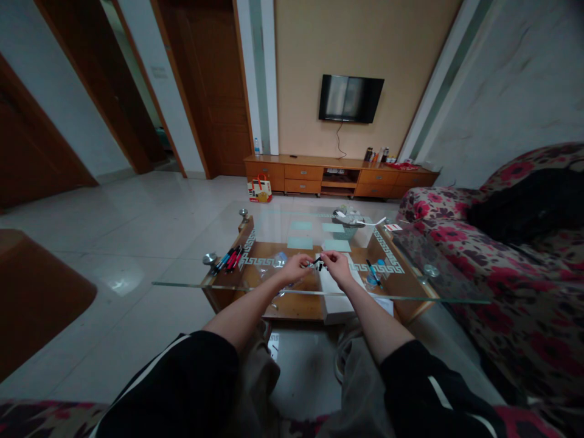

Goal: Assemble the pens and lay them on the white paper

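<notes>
Over the glass tabletop, my left hand (297, 267) and my right hand (334, 267) meet with fingers pinched. Between their fingertips is a small black pen part (317, 260), with one end at each hand. Its exact shape is too small to make out. Just beneath, a few small black pieces (322, 267) show on the glass. A bunch of pens (228, 260) in blue, red and black lies to the left of my left hand. Off to the right of my right hand, a single dark pen (374, 272) lies at a slant.
The glass coffee table (191, 271) has metal knobs and a lower wooden shelf. A white box (338, 307) and clear plastic bags (272, 267) show below the glass. A basket (347, 231) stands toward the far side. A flowered sofa (449, 234) borders the right.
</notes>
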`<state>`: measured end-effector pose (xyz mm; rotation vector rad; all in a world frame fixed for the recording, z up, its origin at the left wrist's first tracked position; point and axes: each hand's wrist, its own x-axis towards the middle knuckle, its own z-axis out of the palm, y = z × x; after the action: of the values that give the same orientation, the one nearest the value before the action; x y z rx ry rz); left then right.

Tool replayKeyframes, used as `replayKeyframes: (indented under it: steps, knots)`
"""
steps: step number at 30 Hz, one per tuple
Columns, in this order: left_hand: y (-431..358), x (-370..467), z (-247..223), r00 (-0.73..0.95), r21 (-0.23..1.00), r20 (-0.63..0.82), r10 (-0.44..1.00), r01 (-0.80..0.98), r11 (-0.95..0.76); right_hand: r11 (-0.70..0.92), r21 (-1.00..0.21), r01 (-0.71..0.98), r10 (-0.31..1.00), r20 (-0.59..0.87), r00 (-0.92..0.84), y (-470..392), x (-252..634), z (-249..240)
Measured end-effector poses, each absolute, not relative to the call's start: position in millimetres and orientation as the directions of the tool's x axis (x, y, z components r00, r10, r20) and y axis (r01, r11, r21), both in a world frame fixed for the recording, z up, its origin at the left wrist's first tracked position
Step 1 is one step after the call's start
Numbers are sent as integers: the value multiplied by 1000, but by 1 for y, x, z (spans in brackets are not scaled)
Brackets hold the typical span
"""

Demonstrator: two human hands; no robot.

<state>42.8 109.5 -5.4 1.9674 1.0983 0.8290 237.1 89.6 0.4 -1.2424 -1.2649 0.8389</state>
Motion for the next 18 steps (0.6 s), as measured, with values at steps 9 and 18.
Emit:
replayKeyframes:
  steps: [9,18]
  knots:
    - [111,44,-7,410,829,224,884,397,-394,175,-968,179,974,197,115,88,235,-2]
    - [112,44,-9,400,819,233,887,411,-401,159,-978,132,982,170,77,93,236,-9]
